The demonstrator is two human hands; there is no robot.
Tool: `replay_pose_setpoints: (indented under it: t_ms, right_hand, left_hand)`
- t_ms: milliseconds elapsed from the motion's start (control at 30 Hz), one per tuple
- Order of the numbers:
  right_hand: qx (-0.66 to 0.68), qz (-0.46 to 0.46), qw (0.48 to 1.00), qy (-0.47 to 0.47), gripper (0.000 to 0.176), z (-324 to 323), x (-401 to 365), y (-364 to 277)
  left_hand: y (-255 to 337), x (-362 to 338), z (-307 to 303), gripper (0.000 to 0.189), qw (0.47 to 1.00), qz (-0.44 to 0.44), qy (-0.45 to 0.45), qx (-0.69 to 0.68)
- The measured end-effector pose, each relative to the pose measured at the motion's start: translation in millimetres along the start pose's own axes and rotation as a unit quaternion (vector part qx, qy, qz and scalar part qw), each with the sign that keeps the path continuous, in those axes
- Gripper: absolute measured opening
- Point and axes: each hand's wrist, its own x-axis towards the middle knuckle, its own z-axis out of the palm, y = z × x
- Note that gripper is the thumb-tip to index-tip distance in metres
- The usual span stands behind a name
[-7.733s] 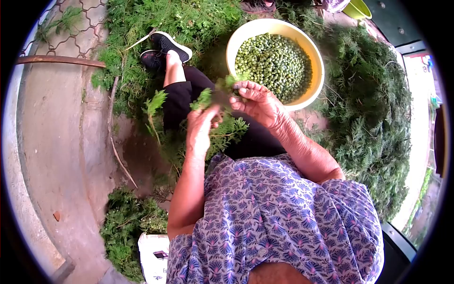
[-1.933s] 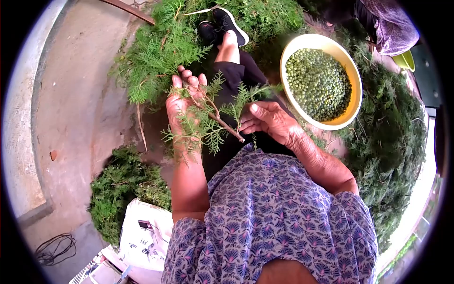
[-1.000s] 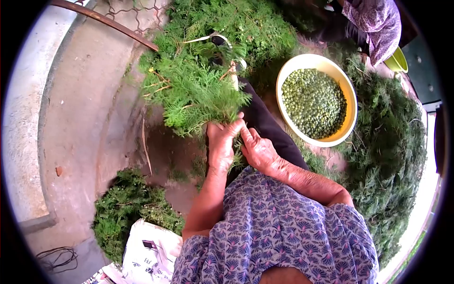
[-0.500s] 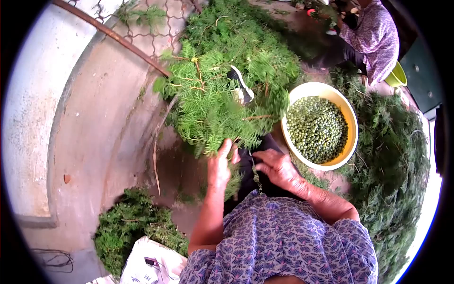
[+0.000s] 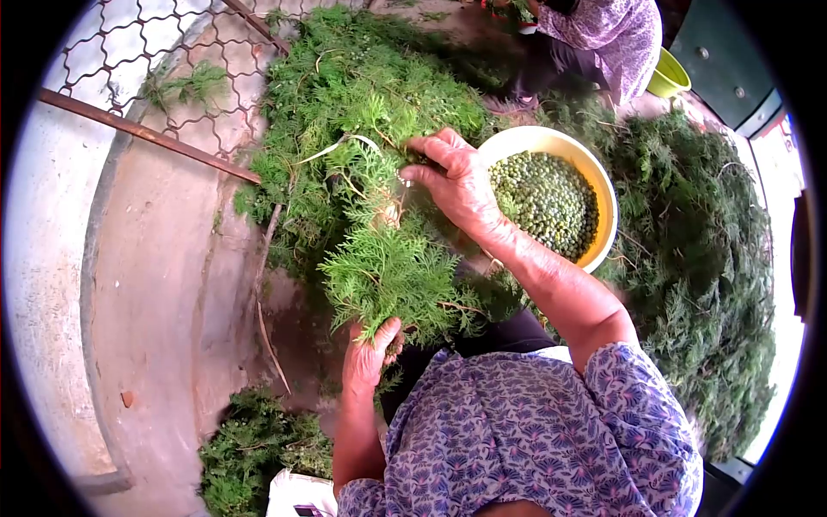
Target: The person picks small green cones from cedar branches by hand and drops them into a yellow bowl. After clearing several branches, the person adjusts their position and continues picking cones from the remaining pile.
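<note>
My left hand (image 5: 370,358) is closed around the lower end of a leafy evergreen branch (image 5: 392,280), which stands up over my lap. Farther forward, my right hand (image 5: 461,177) has its fingers bent toward the thumb at the upper foliage. What lies between those fingertips, if anything, I cannot make out. Just right of that hand sits a pale yellow tub (image 5: 607,202), filled well up with small round green cones or berries (image 5: 543,202). A big heap of cut evergreen branches (image 5: 301,95) spreads ahead, partly behind the held branch.
Another heap of greenery (image 5: 698,258) covers the ground on the right. A smaller pile (image 5: 258,448) lies at lower left beside a white bag (image 5: 297,495). Metal wire mesh (image 5: 146,52) with a rusty bar (image 5: 146,132) is at upper left. Another person (image 5: 603,39) sits near a green bucket (image 5: 668,73).
My right hand has moved from my lap up and forward to the foliage. My left hand has come lower with the branch. The view has shifted, so the tub appears farther left.
</note>
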Motion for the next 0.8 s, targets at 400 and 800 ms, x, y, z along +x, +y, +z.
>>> replay_pose_setpoints:
  t_ms: [400, 800]
  right_hand:
    - [0.006, 0.203, 0.968, 0.148, 0.019, -98.2, -25.5, 112.6]
    - [0.265, 0.290, 0.914, 0.101, 0.016, -98.8, -71.9, 94.0]
  left_hand:
    - [-8.6, 5.0, -13.1, 0.038, 0.997, 0.018, 0.005, -0.079]
    - [3.1, 44.0, -21.5, 0.036, 0.975, 0.046, 0.039, -0.214]
